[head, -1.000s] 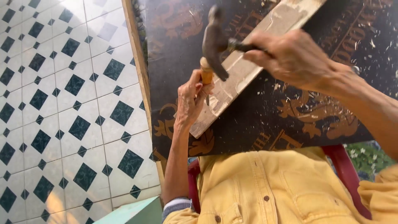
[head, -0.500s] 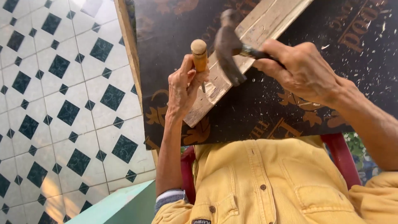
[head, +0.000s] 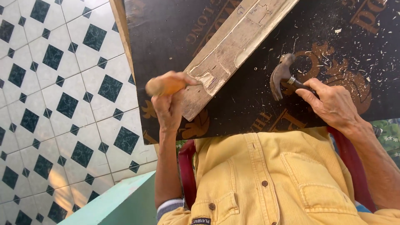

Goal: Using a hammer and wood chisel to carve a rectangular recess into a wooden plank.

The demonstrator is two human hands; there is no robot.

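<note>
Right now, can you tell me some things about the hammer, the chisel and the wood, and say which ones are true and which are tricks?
1. The right hand holds a hammer. True.
2. The hammer head is resting on the chisel handle. False: it is off to the side, above the dark board, apart from the chisel.
3. The left hand grips a chisel with a wooden handle. True.
4. The strip of wood is smooth and uncut. False: shapes are carved into it.
5. Wood chips lie scattered on the dark board. True.
6. The person wears a blue shirt. False: the shirt is yellow.
</note>
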